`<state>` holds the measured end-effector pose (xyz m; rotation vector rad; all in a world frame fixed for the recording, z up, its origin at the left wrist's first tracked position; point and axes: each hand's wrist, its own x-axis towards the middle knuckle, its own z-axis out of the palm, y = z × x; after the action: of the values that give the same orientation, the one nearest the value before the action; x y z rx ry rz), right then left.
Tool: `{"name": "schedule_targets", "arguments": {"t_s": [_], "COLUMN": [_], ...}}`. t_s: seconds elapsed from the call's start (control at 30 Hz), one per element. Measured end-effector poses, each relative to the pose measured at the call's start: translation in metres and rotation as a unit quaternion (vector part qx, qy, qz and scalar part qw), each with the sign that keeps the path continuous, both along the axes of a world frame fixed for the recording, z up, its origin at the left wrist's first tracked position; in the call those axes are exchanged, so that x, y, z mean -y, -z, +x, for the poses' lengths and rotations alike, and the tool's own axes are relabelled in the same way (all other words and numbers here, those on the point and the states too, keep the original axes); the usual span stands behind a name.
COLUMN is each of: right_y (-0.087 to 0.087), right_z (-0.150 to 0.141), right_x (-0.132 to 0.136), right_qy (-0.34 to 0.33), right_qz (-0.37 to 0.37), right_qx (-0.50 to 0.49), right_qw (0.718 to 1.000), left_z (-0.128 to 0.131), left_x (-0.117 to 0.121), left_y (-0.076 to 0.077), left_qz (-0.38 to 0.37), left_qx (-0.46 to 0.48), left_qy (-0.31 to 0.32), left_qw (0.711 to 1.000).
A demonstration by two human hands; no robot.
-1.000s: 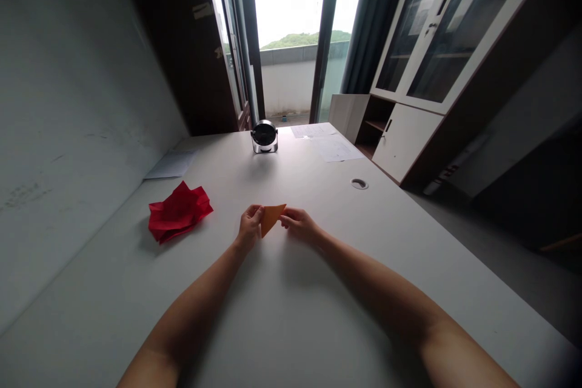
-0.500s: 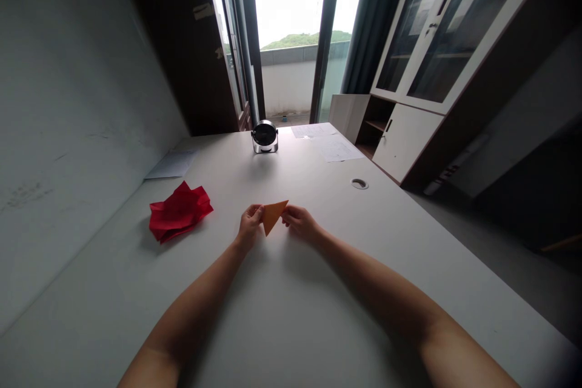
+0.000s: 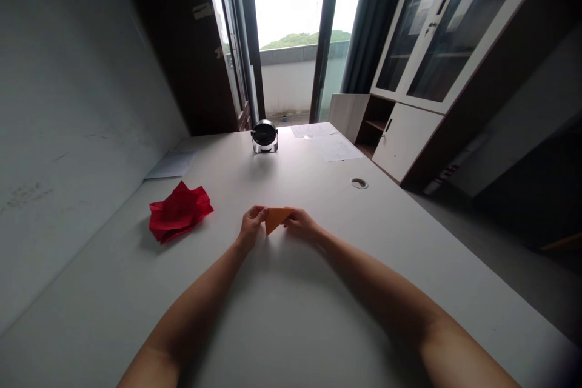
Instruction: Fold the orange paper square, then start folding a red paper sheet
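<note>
A small orange folded paper triangle [image 3: 275, 218] is held between both my hands just above the white table [image 3: 282, 315]. My left hand [image 3: 250, 228] pinches its left corner with closed fingers. My right hand [image 3: 301, 225] pinches its right corner, fingers also closed. The paper's point faces down toward me.
A crumpled pile of red paper [image 3: 179, 212] lies to the left. A small black desk fan [image 3: 264, 136] stands at the far middle, with white sheets [image 3: 335, 148] beside it and another sheet [image 3: 170, 164] by the wall. A cable hole [image 3: 359, 183] sits to the right.
The orange triangle has tipped flatter and lower toward the table, and my hands have drawn slightly closer over it.
</note>
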<state>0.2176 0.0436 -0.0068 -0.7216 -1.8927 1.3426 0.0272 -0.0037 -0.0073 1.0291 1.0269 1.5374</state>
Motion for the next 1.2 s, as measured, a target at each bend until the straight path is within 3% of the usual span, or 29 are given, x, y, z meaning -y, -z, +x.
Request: {"name": "schedule_targets", "arguments": {"t_s": [0.33,0.6,0.9,1.2], "right_y": [-0.001,0.008,-0.006,0.003], "right_z": [0.001,0.0,0.001,-0.002], "right_x": [0.004,0.0,0.006,0.001], "right_qy": [0.022,0.08,0.007,0.033], "right_qz": [0.034,0.064,0.015,0.015], "right_qx": [0.02,0.038,-0.004,-0.029], "right_qw": [0.999,0.994,1.0,0.999], "left_z": [-0.002,-0.003,-0.004,0.001], "left_x": [0.0,-0.001,-0.001,0.004], "left_y": [0.0,0.001,0.003,-0.004], "left_qz": [-0.002,-0.004,-0.001,-0.002], "left_qx": [-0.031,-0.04,-0.006,-0.06], "left_qy": [0.001,0.0,0.016,0.067], "left_qw": [1.0,0.999,1.0,0.996]}}
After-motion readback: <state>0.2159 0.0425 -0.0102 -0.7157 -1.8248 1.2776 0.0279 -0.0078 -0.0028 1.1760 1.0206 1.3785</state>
